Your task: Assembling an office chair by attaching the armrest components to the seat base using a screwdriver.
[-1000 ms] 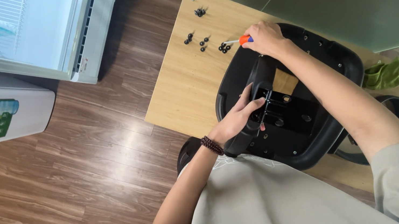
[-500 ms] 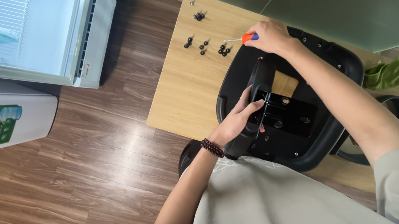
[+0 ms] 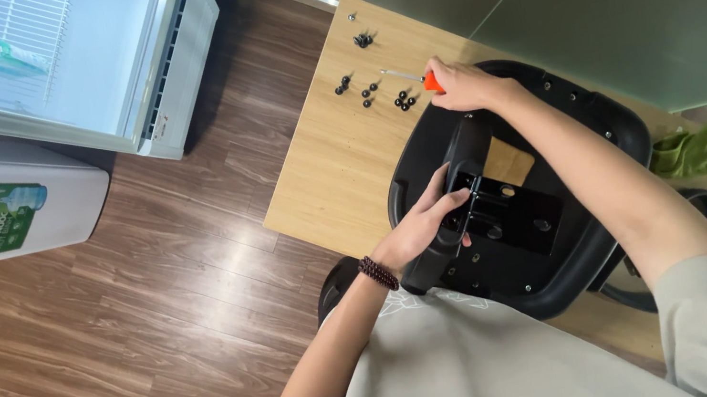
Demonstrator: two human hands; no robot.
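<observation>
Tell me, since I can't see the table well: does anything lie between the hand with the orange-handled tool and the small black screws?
Nothing visible does. The right hand holds the orange-handled screwdriver just beside the black screws, with only bare wooden table between them.

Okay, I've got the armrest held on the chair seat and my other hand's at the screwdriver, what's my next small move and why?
Probably pick up one black screw. Your right hand is on the orange-handled screwdriver right beside the loose screws on the wooden board, while your left hand holds the armrest against the black seat.
</observation>
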